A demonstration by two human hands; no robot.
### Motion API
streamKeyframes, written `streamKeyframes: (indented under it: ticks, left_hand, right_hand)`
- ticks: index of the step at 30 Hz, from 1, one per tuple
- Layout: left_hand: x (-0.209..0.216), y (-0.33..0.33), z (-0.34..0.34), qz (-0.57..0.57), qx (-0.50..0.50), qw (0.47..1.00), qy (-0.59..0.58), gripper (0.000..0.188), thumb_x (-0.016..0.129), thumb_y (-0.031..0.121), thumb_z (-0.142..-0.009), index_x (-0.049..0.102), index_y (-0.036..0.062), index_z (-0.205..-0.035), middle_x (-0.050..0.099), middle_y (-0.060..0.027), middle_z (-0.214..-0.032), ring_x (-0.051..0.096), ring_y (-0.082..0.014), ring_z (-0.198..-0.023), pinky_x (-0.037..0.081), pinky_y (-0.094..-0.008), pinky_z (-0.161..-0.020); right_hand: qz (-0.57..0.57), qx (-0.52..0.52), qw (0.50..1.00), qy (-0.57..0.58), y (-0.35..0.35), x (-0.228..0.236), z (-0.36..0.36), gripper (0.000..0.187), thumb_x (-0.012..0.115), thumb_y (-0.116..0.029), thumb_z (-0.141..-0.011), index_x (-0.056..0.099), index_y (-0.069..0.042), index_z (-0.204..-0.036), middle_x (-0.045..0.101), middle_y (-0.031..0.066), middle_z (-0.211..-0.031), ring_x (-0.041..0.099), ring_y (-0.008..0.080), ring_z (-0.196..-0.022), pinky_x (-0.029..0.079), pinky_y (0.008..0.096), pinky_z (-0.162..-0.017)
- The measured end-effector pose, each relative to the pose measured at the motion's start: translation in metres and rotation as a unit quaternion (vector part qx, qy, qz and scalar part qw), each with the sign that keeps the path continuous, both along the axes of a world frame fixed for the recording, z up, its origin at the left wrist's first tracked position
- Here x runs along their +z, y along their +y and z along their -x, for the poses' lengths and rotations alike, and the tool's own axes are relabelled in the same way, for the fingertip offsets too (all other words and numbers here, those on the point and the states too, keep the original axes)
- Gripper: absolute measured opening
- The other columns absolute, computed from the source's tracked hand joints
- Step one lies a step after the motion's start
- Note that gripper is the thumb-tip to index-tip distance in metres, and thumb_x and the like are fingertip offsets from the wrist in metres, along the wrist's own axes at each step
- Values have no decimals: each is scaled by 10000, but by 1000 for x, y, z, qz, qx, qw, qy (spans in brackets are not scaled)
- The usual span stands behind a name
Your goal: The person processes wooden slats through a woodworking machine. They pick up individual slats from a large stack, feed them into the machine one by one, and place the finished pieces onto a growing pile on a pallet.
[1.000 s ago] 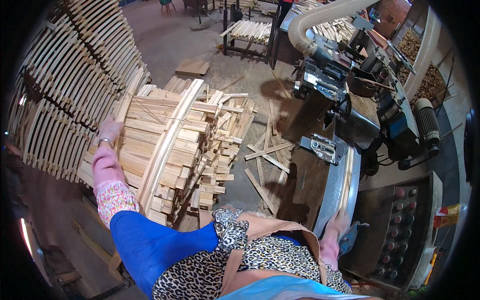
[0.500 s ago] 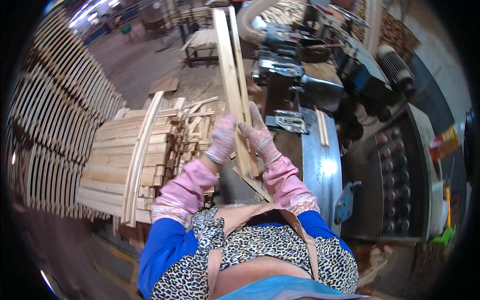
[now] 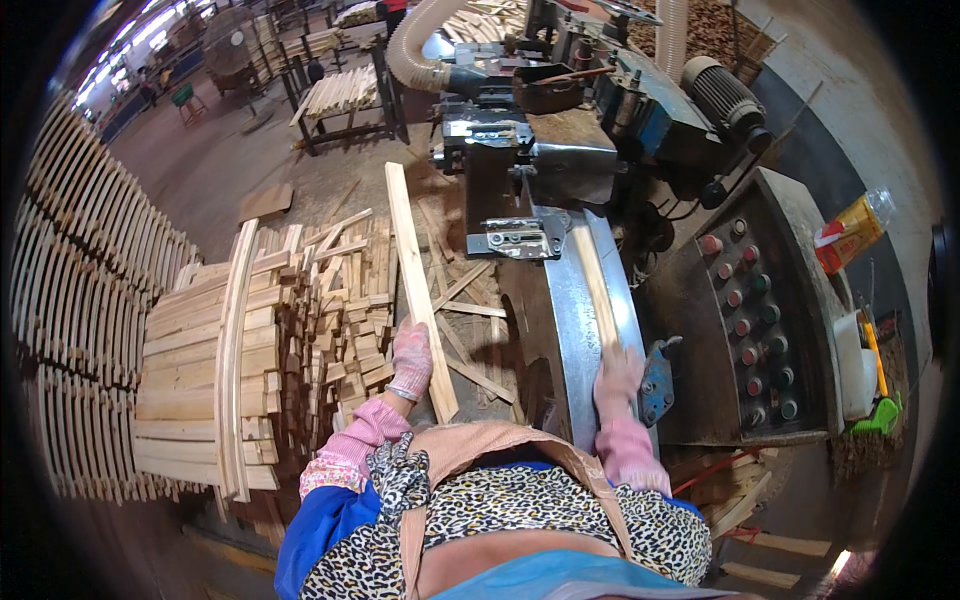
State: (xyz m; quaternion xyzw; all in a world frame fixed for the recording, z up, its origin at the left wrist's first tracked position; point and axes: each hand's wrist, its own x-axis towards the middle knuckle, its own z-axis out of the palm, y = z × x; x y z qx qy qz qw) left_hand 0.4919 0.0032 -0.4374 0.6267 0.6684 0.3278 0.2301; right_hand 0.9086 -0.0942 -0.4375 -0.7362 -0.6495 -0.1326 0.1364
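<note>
**Slat (image 3: 411, 250) in our left hand (image 3: 411, 360), strip (image 3: 597, 290) at our right hand (image 3: 619, 380)**

Closest to us, our gloved right hand is at the near end of the strip, on the metal bed (image 3: 577, 340). It is blurred, so we cannot tell whether the fingers grasp the wood or only press it. Our left hand is wrapped round the slat toward its near end, between the bed and the pile of boards (image 3: 180, 400).

We judge both pieces light, stiff and dry, not slippery, though thin enough to crack if bent hard. We would hold the slat nearer its middle for balance, and the strip by its near end, palm flat.

Each long axis runs away from us, far end leaning a little left. The strip lies along the bed, its far end beside a metal bracket (image 3: 515, 240); the slat's far end points past the machine's (image 3: 590, 150) left side, roughly toward a distant heap of sticks (image 3: 345, 92).
</note>
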Motion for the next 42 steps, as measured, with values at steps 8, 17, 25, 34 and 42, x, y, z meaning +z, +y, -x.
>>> streamKeyframes:
  ticks: [8, 17, 25, 34, 42]
  left_hand:
    - [61, 7, -20, -254, -85, 955, 126, 288, 521, 217, -1013, 619, 9, -1186, 667, -216, -1090, 631, -378, -1084, 484, -368, -1047]
    - [193, -11, 11, -105, -106, 978, 146, 672, 713, 336, -856, 528, 34, -1427, 564, -215, -1407, 548, -375, -1304, 423, -445, -1126]
    - [228, -87, 242, 57, 240, 914, 323, 718, 740, 258, -880, 461, -8, -1485, 543, -199, -1474, 527, -333, -1357, 394, -384, -1167]
    - [189, -78, 288, 109, 254, 916, 291, 652, 658, 236, -858, 498, 29, -1454, 601, -232, -1384, 562, -362, -1304, 425, -410, -1123]
    - [283, -22, 171, 11, 220, 975, -14, 431, 642, 55, -894, 590, 122, -1317, 663, -140, -1126, 643, -228, -886, 567, -361, -819]
  right_hand:
    - [-32, 1, 971, 237, 276, 15, 23, 347, 586, -220, -979, 690, -127, -1298, 709, 154, -1210, 681, 290, -1071, 534, 463, -924]
    - [171, 164, 703, 670, 121, 103, 162, 496, 702, -241, -907, 634, 1, -1334, 707, 53, -1137, 623, 132, -981, 496, 271, -869]
    - [6, -50, 989, 136, -63, 29, 0, 413, 735, -124, -796, 657, -100, -1201, 681, 182, -1067, 649, 391, -1010, 536, 484, -877]
    - [69, -53, 995, 43, 116, -1, 6, 164, 581, -124, -920, 653, -150, -1066, 668, 75, -1007, 631, 320, -970, 541, 459, -814]
    - [108, -76, 989, 68, 250, -10, -2, 246, 548, -174, -945, 704, -138, -1131, 706, 134, -1082, 656, 348, -1008, 541, 449, -877]
